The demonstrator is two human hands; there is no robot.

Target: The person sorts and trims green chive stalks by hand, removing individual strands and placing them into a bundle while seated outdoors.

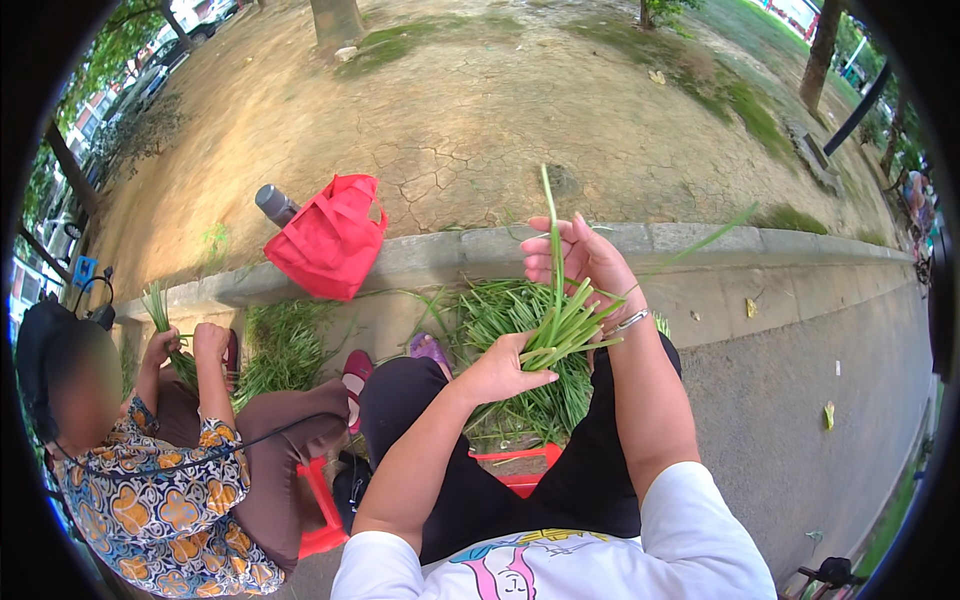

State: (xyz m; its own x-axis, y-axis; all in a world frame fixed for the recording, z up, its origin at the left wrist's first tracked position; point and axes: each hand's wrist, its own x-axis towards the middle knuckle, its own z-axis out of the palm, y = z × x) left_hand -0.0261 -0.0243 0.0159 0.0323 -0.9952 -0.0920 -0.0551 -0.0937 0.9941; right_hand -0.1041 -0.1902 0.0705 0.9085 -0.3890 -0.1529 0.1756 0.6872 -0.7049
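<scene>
My left hand [504, 375] grips a bunch of long green vegetable stalks [566, 330] above my lap, cut ends toward me. Palm up and fingers spread, my right hand [577, 259] is just beyond the bunch. One pale stalk [553, 225] rises across its palm without the fingers closing around it. A thin green leaf [705, 244] sticks out to the right, behind my right wrist. Below both hands, a heap of green stalks and leaves [495, 315] covers the ground between my feet, partly hidden by my hands and the bunch.
At left, a seated co-worker [165, 495] holds green stalks [159, 311] over another green heap [281, 345]. A red cloth bag [330, 244] with a grey-capped bottle [276, 204] rests by the stone curb [435, 251]. Red plastic stools [322, 510] stand beneath us.
</scene>
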